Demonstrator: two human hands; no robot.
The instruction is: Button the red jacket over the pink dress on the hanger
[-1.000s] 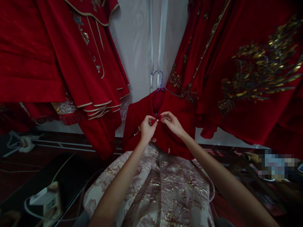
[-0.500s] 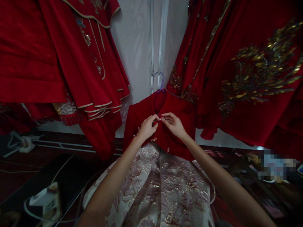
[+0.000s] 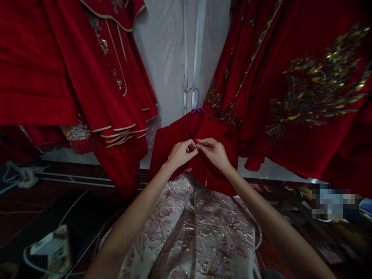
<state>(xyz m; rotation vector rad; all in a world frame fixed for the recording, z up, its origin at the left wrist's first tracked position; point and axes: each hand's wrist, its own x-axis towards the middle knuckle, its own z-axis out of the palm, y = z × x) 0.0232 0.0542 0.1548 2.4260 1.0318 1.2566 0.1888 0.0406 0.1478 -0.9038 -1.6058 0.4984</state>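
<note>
A small red jacket [image 3: 213, 130] hangs on a purple hanger [image 3: 195, 99] against a white wall, over a pale brocade skirt [image 3: 200, 232]. My left hand [image 3: 180, 153] and my right hand [image 3: 213, 151] meet just below the jacket's collar. Both pinch the front edges together at a small pearl-like fastening [image 3: 197, 145]. The fingers of both hands are closed on the cloth. Beaded trim shows on the jacket front below my hands.
Red embroidered gowns hang at the left [image 3: 87, 77] and at the right [image 3: 305, 85], the right one with gold embroidery. A white power strip [image 3: 49, 252] with cables lies on a dark surface at lower left. A cable bundle [image 3: 20, 176] lies at far left.
Both hands have shifted slightly and closed tighter together at the collar fastening. The view has dipped a little. The jacket hangs as before.
</note>
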